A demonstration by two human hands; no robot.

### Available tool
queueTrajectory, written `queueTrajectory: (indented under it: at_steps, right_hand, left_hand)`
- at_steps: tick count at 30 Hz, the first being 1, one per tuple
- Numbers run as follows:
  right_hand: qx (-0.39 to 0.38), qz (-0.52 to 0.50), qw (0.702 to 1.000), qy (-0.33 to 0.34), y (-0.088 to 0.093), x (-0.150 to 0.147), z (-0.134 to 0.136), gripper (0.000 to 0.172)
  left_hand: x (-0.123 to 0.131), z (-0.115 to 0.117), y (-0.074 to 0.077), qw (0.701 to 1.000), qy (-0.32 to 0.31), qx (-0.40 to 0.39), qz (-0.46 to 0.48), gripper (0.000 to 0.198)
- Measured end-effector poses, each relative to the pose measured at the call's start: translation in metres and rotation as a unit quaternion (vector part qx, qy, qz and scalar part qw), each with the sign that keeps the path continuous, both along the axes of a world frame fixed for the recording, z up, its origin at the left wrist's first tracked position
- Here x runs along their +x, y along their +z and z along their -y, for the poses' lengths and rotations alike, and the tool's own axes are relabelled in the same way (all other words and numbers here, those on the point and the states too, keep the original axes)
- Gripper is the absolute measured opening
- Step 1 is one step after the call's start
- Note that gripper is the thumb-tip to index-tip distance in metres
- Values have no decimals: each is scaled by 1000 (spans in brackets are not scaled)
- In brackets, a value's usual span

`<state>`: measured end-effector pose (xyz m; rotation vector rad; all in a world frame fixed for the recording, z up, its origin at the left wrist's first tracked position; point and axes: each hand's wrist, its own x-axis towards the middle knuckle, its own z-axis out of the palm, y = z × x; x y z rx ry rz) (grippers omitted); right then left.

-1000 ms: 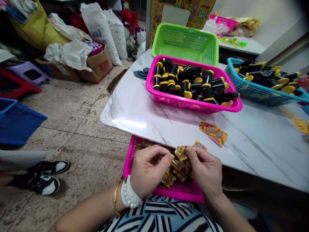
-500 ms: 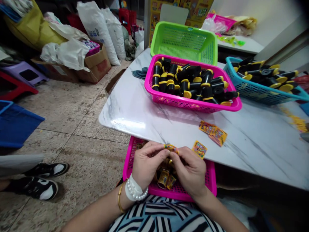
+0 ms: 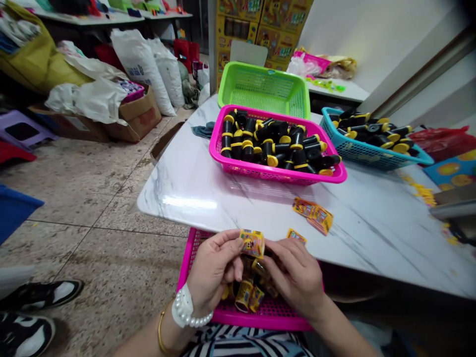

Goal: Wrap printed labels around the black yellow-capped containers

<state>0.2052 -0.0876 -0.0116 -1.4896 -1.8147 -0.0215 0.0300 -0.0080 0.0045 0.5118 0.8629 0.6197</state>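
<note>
My left hand (image 3: 217, 265) pinches a small yellow printed label sleeve (image 3: 252, 243) between thumb and forefinger. The sleeve is bowed open like a short tube, with its open end toward the right. Close to that end is my right hand (image 3: 297, 270), its fingers curled together; whether they grip the sleeve or something else is hidden. Below both hands, a pink basket (image 3: 260, 320) at my lap holds several yellow-printed rolled sleeves (image 3: 244, 296). On the marble-patterned table lie a small stack of flat orange labels (image 3: 320, 219) and another label (image 3: 296, 236), partly behind my right hand.
On the table (image 3: 178, 188) stands a pink basket (image 3: 273, 177) full of black tubes with yellow caps. Behind it is a green basket (image 3: 267, 69); a blue basket (image 3: 375, 151) of similar tubes stands right. Another person's shoes (image 3: 44, 295) are at lower left.
The sleeve was flatter and pinched by both hands; now it is bowed open and turned upright in my left hand. My right fingers have shifted toward its right end. The view has tilted up.
</note>
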Motion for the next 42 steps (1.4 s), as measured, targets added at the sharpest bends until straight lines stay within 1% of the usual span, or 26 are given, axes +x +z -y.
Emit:
queueTrajectory:
  at_steps: [2,4,6,9,11,13,14,16,18,20,22,24,25,27,28,29,30,31,32,33,34,35,37,39,40,42]
  right_hand:
    - [9,35,999,-2,-3,13,-3,26]
    - [6,37,999,-5,-3,23,-7,21]
    - [9,31,999,-17,2,27,-7,19]
    - [45,25,998,-28,11,22,3,25]
    - [41,17,999,4,11,15,16,32]
    - [-12,22,999,45,2,11,30,32]
    - [-50,36,997,50,-6,9,36,30]
    - [-127,86,988,24,-25,6,46,28]
    - [-178,139,974,-16,-41,2,51,30]
    - [-199,170,965,-18,-45,-3,51,27]
    - [-205,167,964,14,-34,-7,46,23]
    - [-184,134,972,58,-12,-6,36,24]
    - [-157,113,978,77,2,-2,28,26]
    - [-65,93,989,91,32,14,7,27]
    - [-18,98,992,75,45,27,-7,24]
    - [19,110,993,35,58,41,-23,18]
    - [51,117,992,-12,69,57,-41,12]
    - [59,121,988,-70,78,73,-60,15]
    - [50,130,982,-125,84,88,-80,18]
    - [22,145,973,-179,89,101,-99,20]
    - [-28,171,960,-220,92,112,-116,22]
    - [-76,196,947,-244,95,120,-132,25]
    - [-123,220,936,-246,98,127,-154,26]
    - [-140,231,935,-229,101,124,-162,25]
    - [-140,232,937,-220,102,120,-161,24]
    - [-118,196,954,-191,104,109,-147,26]
  left_hand:
    - [1,-4,3,999,-18,-13,24,55]
    - [2,-8,5,998,-44,-13,35,50]
    - [2,-12,7,998,-61,-7,29,45]
    - [-7,-15,7,999,-52,12,7,41]
    - [-18,-16,4,999,-42,24,-9,40]
    - [-30,-13,-1,998,-43,24,-28,39]
    - [-35,-11,-5,998,-50,19,-38,39]
    - [-44,-7,-13,997,-57,4,-59,37]
    - [-49,-2,-20,996,-46,-10,-78,36]
    - [-51,1,-22,995,-27,-20,-91,38]
    - [-50,2,-19,996,-25,-19,-88,39]
    - [-45,-2,-11,997,-45,0,-62,38]
    - [-40,-7,-5,997,-63,21,-43,37]
    - [-26,-24,11,993,-92,78,-15,33]
    - [-17,-35,20,989,-96,110,-5,29]
    - [-6,-47,29,986,-92,140,-3,25]
    - [6,-60,36,984,-68,163,11,21]
    - [19,-72,42,983,-63,172,27,19]
    - [31,-83,46,984,-53,165,44,18]
    - [43,-92,47,986,-47,146,60,16]
    - [53,-98,46,989,-39,124,67,14]
    - [62,-102,44,992,-32,103,65,11]
    - [73,-101,35,995,-35,77,59,9]
    - [76,-93,27,995,-42,68,54,8]
    - [74,-89,24,996,-40,65,53,8]
    - [68,-81,20,997,-21,59,49,6]
